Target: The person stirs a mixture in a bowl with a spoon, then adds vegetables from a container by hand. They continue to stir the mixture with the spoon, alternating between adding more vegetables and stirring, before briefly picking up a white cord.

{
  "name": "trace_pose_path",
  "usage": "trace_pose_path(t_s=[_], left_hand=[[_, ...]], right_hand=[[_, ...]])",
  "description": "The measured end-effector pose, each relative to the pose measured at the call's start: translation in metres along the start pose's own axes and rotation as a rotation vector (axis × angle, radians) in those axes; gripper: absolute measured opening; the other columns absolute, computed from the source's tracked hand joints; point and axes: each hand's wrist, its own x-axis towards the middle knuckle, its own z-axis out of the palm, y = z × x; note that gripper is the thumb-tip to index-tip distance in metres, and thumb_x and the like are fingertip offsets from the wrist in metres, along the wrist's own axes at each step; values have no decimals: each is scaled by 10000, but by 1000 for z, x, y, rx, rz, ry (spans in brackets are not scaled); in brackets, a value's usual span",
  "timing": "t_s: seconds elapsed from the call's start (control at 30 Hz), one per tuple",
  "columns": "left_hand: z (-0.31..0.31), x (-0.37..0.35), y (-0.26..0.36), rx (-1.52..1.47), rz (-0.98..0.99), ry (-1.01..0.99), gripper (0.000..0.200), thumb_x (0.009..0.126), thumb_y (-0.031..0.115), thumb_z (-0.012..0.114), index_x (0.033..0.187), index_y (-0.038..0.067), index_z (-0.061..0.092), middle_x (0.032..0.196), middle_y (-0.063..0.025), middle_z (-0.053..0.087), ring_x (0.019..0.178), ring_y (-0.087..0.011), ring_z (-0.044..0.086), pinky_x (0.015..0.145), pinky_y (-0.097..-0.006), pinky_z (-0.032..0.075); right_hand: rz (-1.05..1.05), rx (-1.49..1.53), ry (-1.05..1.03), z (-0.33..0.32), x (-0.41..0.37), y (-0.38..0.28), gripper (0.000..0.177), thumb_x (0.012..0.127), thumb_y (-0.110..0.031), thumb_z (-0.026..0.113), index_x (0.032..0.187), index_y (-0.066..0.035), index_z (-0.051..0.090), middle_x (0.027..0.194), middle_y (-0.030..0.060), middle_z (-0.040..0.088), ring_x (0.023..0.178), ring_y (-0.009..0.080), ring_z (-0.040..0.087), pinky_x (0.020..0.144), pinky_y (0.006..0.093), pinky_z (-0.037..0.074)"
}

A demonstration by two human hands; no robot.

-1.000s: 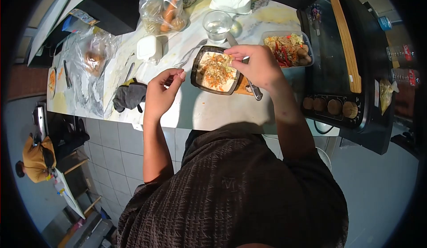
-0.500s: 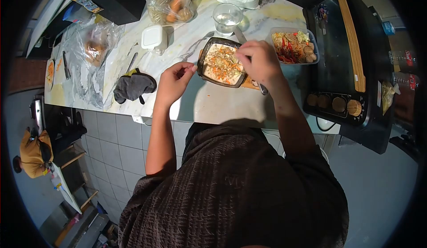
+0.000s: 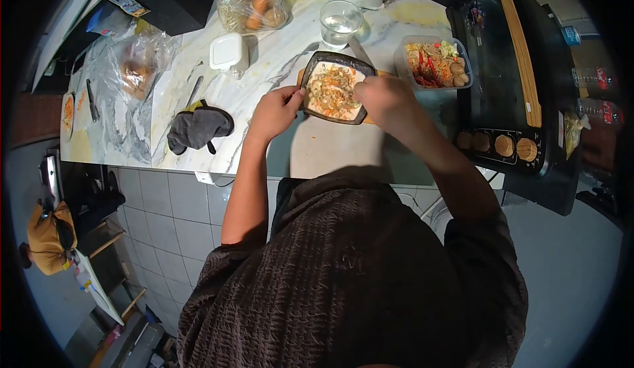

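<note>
A dark square dish (image 3: 335, 121) holds creamy white food topped with orange and pale shreds (image 3: 332, 90). It rests on a wooden board (image 3: 300, 77), which mostly lies hidden beneath it. At the dish's left rim, my left hand (image 3: 276, 111) grips the edge between thumb and fingers. My right hand (image 3: 388, 102) is closed at the right side, its fingertips over the food near the rim; whatever they hold is hidden. Just right of that hand stands a clear plastic container (image 3: 469, 71) with noodles, red chillies and round balls.
Behind the dish is a clear bowl of liquid (image 3: 340, 24). A white lidded tub (image 3: 228, 52), a grey oven mitt (image 3: 201, 129) and plastic bags (image 3: 247, 4) occupy the left and back. On the right, a black oven (image 3: 495, 77) has a wooden handle. A person (image 3: 51, 236) appears far left.
My left hand has come in to grip the dish's left rim. My right hand has lowered and closed at the right side. The dish sits slightly farther right.
</note>
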Motion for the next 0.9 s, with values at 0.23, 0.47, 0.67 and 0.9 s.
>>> trace_pose_path(t_s=[0.23,0.47,0.67,0.9], left_hand=[[-2,1,-6,44,59,-24,338,968,322,531,984,25,691,668,-151,647,587,-249,632,625,-361,490],[-3,-2,3,-62,32,-68,355,986,294,517,955,-16,688,645,-119,649,569,-192,625,613,-335,492],[-2,-3,2,-228,-19,-133,378,1003,252,500,869,-55,676,659,-69,657,573,-116,602,596,-288,483],[-1,-5,2,-151,32,-119,370,1004,250,500,877,-53,670,657,-80,655,572,-127,602,605,-294,488]], right_hand=[[106,-210,69,-55,-4,-27,61,776,-51,558,771,-33,616,771,130,621,766,308,652,660,432,519],[352,46,-6,4,-9,8,163,866,-120,550,768,-17,630,760,193,645,699,369,641,666,460,520],[337,327,77,-14,-13,-8,223,906,-163,571,765,9,590,696,208,581,675,395,582,613,463,438],[226,111,-12,-5,-22,-21,140,872,-100,544,771,-8,576,732,173,595,675,381,603,608,475,472]])
